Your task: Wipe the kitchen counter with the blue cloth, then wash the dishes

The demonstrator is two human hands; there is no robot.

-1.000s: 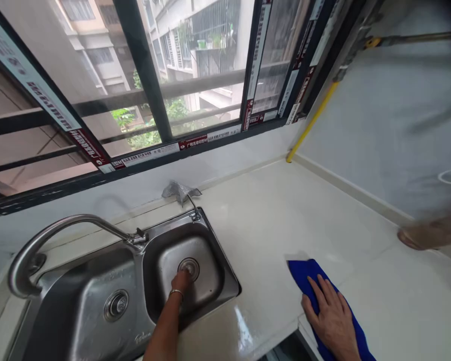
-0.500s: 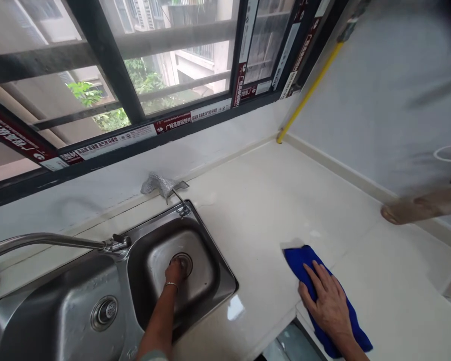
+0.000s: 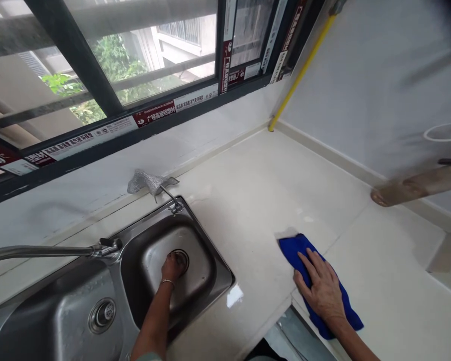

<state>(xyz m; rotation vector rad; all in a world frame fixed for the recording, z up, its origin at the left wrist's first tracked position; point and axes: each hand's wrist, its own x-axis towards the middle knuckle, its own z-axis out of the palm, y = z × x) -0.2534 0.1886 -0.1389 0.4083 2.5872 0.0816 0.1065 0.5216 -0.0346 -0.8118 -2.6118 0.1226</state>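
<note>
My left hand [image 3: 173, 266] reaches down into the right basin of the steel sink [image 3: 222, 282]. Its fingers go into the round drain hole [image 3: 185, 261] and are hidden there, so what they hold, if anything, does not show. My right hand [image 3: 322, 286] lies flat with fingers spread on a blue cloth [image 3: 293, 249], pressing it against the white countertop [image 3: 255, 220]. The cloth is spread at a slant, its lower part near the counter's front edge.
A tap [image 3: 52, 251] stretches over the left basin, which has its own drain strainer [image 3: 102, 315]. Behind the sink, silvery wrap [image 3: 146, 182] covers a thin spout. A yellow pipe [image 3: 300, 75] rises in the corner, and a brownish pipe [image 3: 409, 189] sticks out at right.
The view has shifted slightly, so the sink and counter sit further left. My left hand stays at the drain. My right hand remains on the blue cloth, with little visible movement over the counter.
</note>
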